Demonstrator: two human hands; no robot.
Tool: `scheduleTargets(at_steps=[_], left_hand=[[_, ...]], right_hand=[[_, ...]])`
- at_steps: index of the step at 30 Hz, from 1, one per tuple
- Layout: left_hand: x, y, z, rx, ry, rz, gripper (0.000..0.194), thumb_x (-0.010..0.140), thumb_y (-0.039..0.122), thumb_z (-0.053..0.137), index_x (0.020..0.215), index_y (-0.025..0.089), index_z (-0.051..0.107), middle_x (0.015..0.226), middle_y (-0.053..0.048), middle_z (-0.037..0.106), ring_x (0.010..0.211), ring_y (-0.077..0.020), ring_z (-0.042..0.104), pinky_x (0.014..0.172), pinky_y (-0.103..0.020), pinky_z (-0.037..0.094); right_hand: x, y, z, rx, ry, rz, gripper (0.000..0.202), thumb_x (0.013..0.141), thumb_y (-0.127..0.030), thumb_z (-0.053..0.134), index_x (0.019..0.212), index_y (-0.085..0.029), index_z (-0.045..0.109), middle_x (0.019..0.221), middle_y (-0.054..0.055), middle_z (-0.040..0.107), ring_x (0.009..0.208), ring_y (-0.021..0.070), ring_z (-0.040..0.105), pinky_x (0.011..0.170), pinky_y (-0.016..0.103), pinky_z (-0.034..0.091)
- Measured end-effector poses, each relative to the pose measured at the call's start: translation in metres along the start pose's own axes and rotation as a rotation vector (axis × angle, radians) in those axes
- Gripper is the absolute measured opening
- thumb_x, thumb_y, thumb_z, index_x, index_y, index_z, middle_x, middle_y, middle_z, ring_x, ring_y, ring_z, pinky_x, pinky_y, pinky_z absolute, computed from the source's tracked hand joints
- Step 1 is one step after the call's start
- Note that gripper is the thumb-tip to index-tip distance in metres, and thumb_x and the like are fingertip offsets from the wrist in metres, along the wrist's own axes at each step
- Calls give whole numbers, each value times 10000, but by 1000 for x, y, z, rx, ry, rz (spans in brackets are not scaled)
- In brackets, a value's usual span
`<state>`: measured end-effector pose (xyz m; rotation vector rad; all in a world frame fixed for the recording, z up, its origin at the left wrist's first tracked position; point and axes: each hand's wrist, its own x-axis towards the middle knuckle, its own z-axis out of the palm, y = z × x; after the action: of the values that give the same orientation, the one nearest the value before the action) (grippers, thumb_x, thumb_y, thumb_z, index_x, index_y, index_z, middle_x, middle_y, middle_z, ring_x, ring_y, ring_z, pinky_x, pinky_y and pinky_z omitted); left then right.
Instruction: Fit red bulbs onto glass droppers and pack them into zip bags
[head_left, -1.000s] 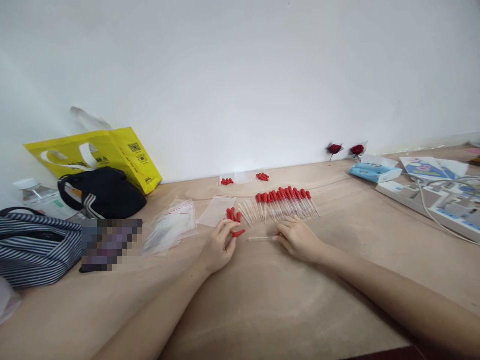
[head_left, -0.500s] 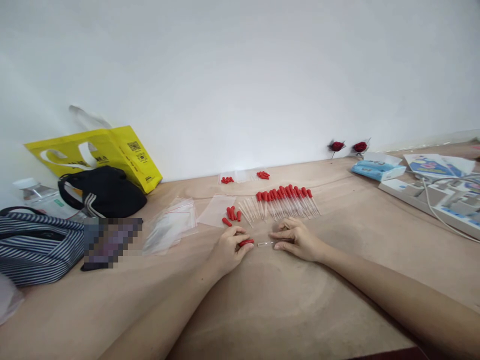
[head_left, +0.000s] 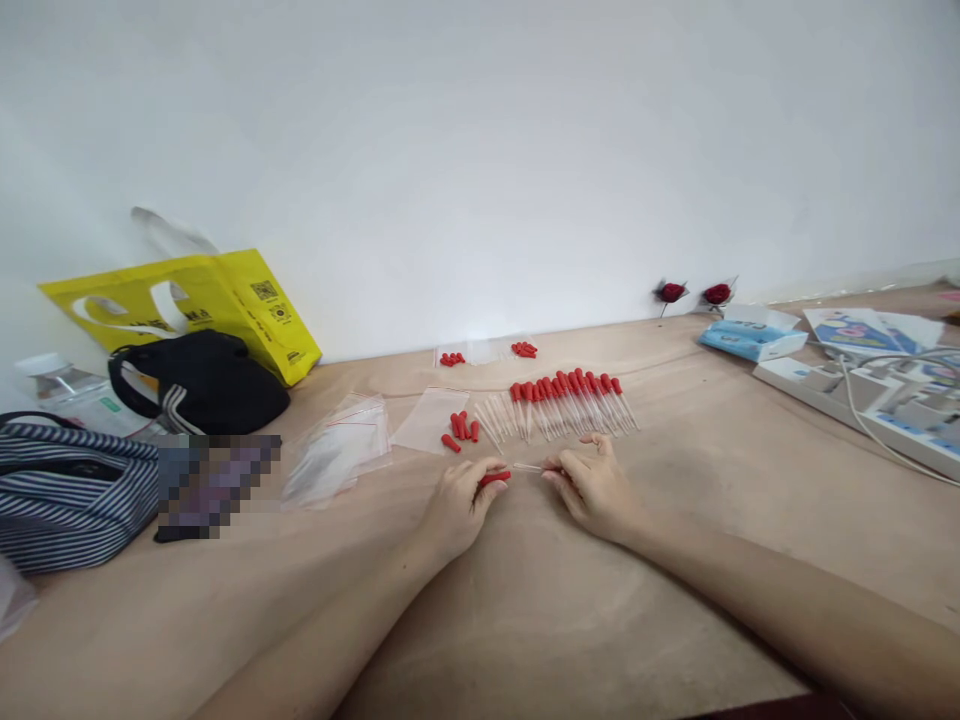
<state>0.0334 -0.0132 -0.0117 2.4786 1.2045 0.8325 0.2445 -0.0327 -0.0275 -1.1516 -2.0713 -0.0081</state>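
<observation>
A red rubber bulb (head_left: 495,479) is pinched in my left hand (head_left: 459,505), its end pointing right. My right hand (head_left: 596,490) pinches a thin clear glass tube (head_left: 528,468), whose free end points left at the bulb; a small gap parts the two. Beyond my hands lies a row of clear droppers with red bulbs (head_left: 566,390). Left of the row are several bare glass tubes (head_left: 495,420). Several loose red bulbs (head_left: 462,427) lie just past my left hand, beside a clear plastic bag (head_left: 424,420).
More small red bulbs (head_left: 524,350) lie near the wall. At the left are clear bags (head_left: 341,450), a yellow bag (head_left: 277,320), a black cloth item (head_left: 225,380) and a striped pouch (head_left: 82,500). A blue packet (head_left: 739,340) and a power strip (head_left: 862,400) stand right.
My right hand has closed on the glass tube and turned, bringing the tube slightly up and nearer the red bulb. The view has shifted a little.
</observation>
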Motion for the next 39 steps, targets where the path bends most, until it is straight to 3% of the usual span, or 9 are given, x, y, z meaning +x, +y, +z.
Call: scheduleTargets(at_steps=[7,14,21,26,31,39], left_hand=[[2,2,1,-10,-6,-8,162,843,250,459,873,188,606,793,-20,643,754,-176,575,698,-300,417],[0,6,-1,-26,5,-15,196,846,263,447,782,178,612,692,-8,622,683,-158,555,660,-279,403],[-5,5,-1,-3,8,135,187,833,271,473,744,173,606,627,-5,590,629,-144,529,655,-276,383],[-6,8,0,38,36,233,216,846,280,441,740,162,588,594,-8,570,595,-138,508,655,-285,379],[-5,9,0,65,26,323,222,849,252,422,710,169,574,619,-11,604,600,-133,519,743,-321,368],[-8,6,2,123,-11,280,200,843,269,429,738,191,581,649,-2,632,637,-132,547,852,-354,323]], right_hand=[[0,-6,2,1,-26,-59,201,875,-225,368,775,-167,532,702,5,648,610,108,546,839,351,223],[-1,-11,2,14,16,-169,200,858,-199,400,826,-163,594,636,0,611,566,100,491,714,306,246],[1,-10,-6,-26,27,-276,231,835,-145,393,819,-182,621,589,-12,575,545,94,449,659,304,209],[0,-10,-3,-7,22,-267,198,827,-156,398,810,-155,596,621,-5,579,564,98,453,659,301,206],[1,-11,1,-34,-19,-281,208,825,-172,378,766,-151,576,592,-3,548,541,100,418,638,296,194],[4,-12,4,4,-135,-261,218,836,-161,351,765,-164,557,615,-9,580,517,92,397,646,288,197]])
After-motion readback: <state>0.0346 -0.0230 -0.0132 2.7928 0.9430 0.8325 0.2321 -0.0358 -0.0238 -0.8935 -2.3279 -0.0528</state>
